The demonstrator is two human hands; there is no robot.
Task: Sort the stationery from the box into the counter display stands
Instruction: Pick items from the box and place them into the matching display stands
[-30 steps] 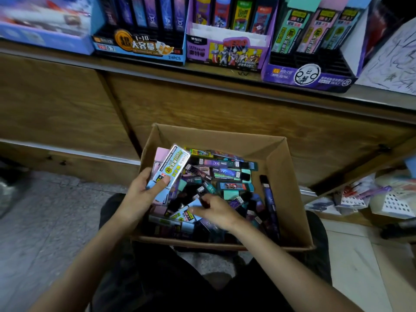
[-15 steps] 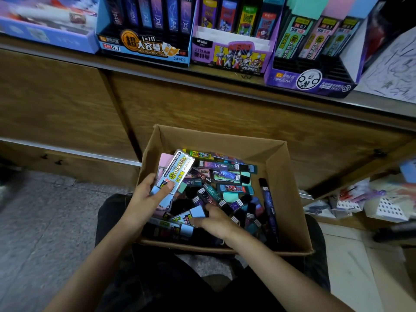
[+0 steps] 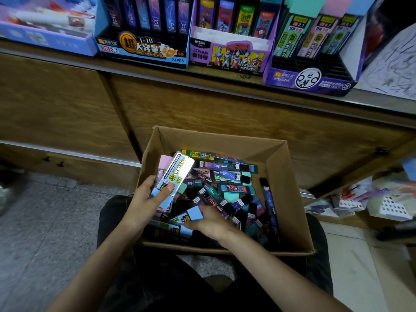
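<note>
— What is held in the open brown cardboard box [image 3: 279, 167]?

— A loose jumble of slim dark lead-refill cases [image 3: 227, 176], in teal, purple and black, is piled in it, one crossing another. The box is seen at the lower centre of the frame, before the brown wooden counter [image 3: 225, 109].

— And the hands?

— A small stack of flat pastel carded packs [image 3: 175, 172] is gripped by the left hand [image 3: 144, 199] at the box's left wall, with the thumb laid across the front. A slim case with a light-blue cap [image 3: 194, 213] is pinched between thumb and fingers of the right hand [image 3: 211, 221], low inside the box.

— What is set on the counter?

— Three cardboard stands are lined along the top of the frame. A blue-and-black display stand [image 3: 144, 49] is filled with dark zodiac-marked cases. Four bright cases are held in a purple cartoon-hero display stand [image 3: 227, 56]. At the upper right, three pastel packs are set in the back rows of a purple slotted display stand [image 3: 315, 81].

— What cannot be made out?

— The stands' tops are cut off by the upper edge. A light-blue tray [image 3: 49, 41] at the upper left is blurred and its contents cannot be read. The white and purple items [image 3: 369, 199] at the right edge are smeared. The top pack's upper end is whitened by glare, the box floor is hidden under the pile, and the number of packs in the stack cannot be told.
</note>
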